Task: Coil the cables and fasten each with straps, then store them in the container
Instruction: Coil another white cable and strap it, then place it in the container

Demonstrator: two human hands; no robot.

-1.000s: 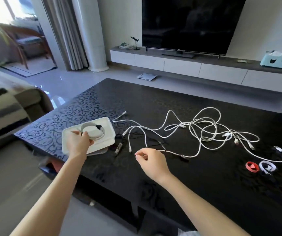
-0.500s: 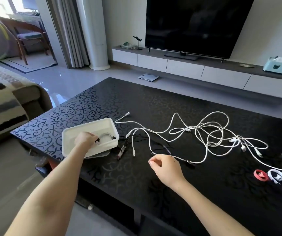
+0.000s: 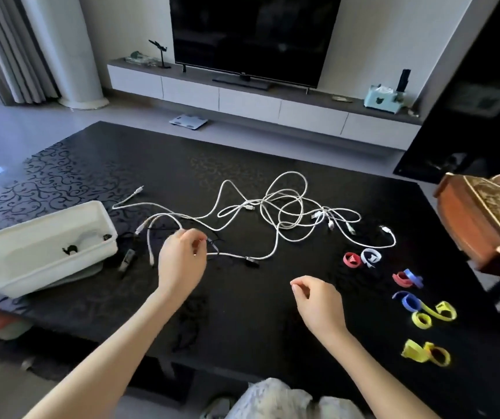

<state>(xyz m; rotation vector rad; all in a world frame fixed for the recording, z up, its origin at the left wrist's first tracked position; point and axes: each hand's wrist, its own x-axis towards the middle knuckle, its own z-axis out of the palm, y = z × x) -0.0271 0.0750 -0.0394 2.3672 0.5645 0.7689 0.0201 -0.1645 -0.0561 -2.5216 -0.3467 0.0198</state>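
Head view. A white rectangular container (image 3: 46,261) stands on the left part of a black patterned table (image 3: 242,328) and serves here as the reference point. Inside the container lies one coiled pale cable (image 3: 87,237) bound with a black strap (image 3: 70,250). A flat lid (image 3: 85,275) shows beneath the container's near right corner.

Just right of the container, loose white cables (image 3: 285,207) spread in a tangle across the table, their nearest ends lying close to the container's right wall. A thin black cable (image 3: 250,261) runs among them, its dark plug lying further right of the container.

The left hand (image 3: 182,261) hovers right of the container, over the near white and black strands, with its fingers curled; whether it pinches a strand cannot be told. The right hand (image 3: 318,300) is further from the container and nearer the table's front edge, with fingers loosely curled and nothing visible in them.

Far right of the container, beyond the tangle, rolled straps lie in a loose row: a red strap (image 3: 351,260), a white strap (image 3: 370,257), a red and blue pair (image 3: 405,279), a blue strap (image 3: 405,300) and yellow straps (image 3: 424,353). A carved wooden box (image 3: 484,225) sits at the table end opposite the container.
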